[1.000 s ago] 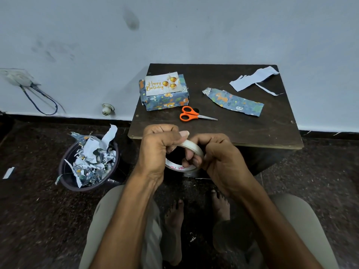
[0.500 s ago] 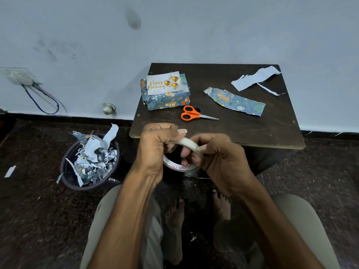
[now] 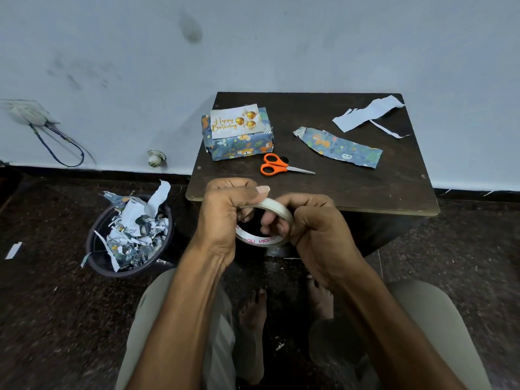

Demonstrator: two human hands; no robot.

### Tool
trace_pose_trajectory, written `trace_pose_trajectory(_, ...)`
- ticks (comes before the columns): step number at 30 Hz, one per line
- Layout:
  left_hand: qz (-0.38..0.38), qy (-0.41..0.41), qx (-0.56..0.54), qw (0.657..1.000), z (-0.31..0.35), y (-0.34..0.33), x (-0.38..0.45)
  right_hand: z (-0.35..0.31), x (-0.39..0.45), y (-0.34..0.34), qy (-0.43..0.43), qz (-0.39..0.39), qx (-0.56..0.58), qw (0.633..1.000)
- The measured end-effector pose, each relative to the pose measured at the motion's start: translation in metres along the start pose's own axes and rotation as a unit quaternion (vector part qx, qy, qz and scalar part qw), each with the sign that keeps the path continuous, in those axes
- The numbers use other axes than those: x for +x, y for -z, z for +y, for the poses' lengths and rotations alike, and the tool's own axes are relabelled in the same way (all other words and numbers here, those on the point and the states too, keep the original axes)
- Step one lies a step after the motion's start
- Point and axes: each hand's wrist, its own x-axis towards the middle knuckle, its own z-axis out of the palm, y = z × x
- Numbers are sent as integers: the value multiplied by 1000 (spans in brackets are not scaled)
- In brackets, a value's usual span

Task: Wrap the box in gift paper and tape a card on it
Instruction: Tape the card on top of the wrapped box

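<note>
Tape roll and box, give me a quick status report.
Left hand and right hand both grip the tape roll, off the table's near edge. Wrapped box on table, card lying on top. Scissors beside box, nothing blocking.

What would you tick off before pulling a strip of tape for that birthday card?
1. Tape roll held firmly: ok, the left hand and right hand both grip it in front of the table.
2. Loose tape end found: cannot tell, the fingers hide it.
3. Card lying on the wrapped box: ok, it rests on top, slightly askew.
4. Card already taped: cannot tell, no tape is discernible on it.
5. Scissors within reach: ok, they lie closed just in front of the box.
6. Paper scrap out of the way: ok, it lies to the box's right, apart from it.
</note>
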Motion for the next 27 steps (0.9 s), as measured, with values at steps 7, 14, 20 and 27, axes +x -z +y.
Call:
trace_pose_trajectory(7, 17, 55, -95, 994, 3, 3, 3, -5, -2, 8, 197, 30, -83, 976)
trace_pose_trajectory(14, 9, 90, -164, 982, 0, 5, 4, -1, -3, 5, 291, 135, -207, 924)
trace_pose_trajectory(20, -23, 13, -61, 998, 0, 4, 1, 0, 1, 12, 268, 186, -196, 925)
trace_pose_trajectory(27, -70, 44, -3, 997, 3, -4, -7, -4, 2, 22, 269, 165, -280, 906)
